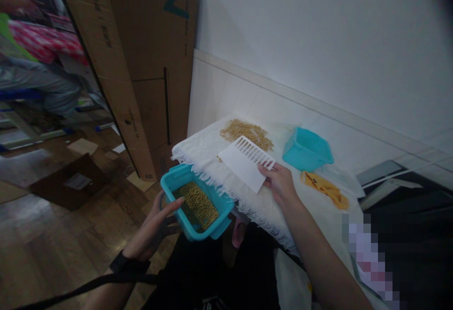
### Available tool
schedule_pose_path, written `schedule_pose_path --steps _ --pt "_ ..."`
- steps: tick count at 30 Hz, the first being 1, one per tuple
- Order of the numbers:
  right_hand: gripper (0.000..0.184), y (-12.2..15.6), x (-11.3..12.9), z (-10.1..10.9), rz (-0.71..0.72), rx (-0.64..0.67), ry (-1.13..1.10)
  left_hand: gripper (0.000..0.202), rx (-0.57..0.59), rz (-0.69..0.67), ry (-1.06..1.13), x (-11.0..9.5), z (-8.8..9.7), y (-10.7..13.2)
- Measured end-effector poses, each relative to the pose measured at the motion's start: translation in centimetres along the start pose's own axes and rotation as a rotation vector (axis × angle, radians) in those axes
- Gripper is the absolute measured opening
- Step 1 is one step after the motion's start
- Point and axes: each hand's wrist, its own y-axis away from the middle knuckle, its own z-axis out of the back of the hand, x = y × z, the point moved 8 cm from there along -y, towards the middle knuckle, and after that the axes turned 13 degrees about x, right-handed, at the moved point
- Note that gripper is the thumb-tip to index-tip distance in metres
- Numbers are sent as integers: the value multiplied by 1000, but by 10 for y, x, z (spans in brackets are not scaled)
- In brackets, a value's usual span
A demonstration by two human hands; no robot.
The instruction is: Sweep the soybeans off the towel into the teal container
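My left hand [161, 222] is closed on the side of a turquoise plastic tub [221, 201], thumb over its rim. Yellowish beans [198, 204] cover the tub's bottom, and it is held just below the table's fringed edge. In my right hand [279, 180] is a flat white slotted scraper [240, 166], pinched at its slotted end. The scraper lies over the white cloth [201, 147], with a few beans at its left edge. Behind it a loose patch of pale beans [244, 130] is spread on the cloth.
A second turquoise tub [307, 149] stands at the back right of the cloth. Before it lie a yellow cloth [325, 189] and a clear lid [341, 180]. A tall cardboard box [152, 64] stands left of the table. Another person [46, 46] sits beyond it.
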Motion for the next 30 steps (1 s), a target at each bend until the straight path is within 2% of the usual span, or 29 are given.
schedule_pose_path --steps 5,11,19,25,28,30 --pt "45 -19 2 -5 -21 -2 2 114 0 1 -24 -1 2 -2" --pt "43 -31 0 -18 -77 109 9 111 -6 1 -2 -2 5 -3" --pt "49 -9 3 -34 -116 206 41 102 35 -5 -45 -9 0 -1" --pt "54 30 2 -53 -77 315 82 108 25 1 -41 -10 -1 0" --pt "54 48 6 -34 -36 273 64 103 27 -4 -47 -9 -1 -1" --pt "57 56 13 0 8 149 63 98 27 -5 -44 -8 -1 -1"
